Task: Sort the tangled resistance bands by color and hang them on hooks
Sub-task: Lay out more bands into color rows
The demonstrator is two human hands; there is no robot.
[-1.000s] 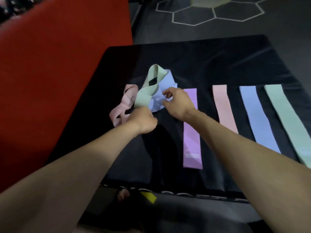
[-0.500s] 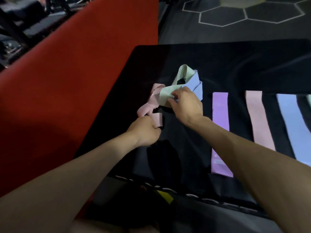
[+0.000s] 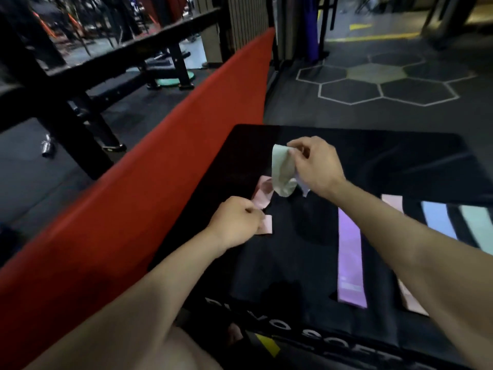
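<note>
mint band (image 3: 280, 170) looped through pink band (image 3: 262, 194)

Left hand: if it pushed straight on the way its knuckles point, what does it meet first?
Probably the twisted pink band that the left hand already pinches, then the mint band looped behind it. Depth is unclear from one view.

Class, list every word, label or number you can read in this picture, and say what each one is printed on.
"SOFT": white letters along the near edge of the black mat, part of a longer line whose other letters are cut off or blurred.
Purple band: a pale printed label near its close end, too blurred to read.
</note>
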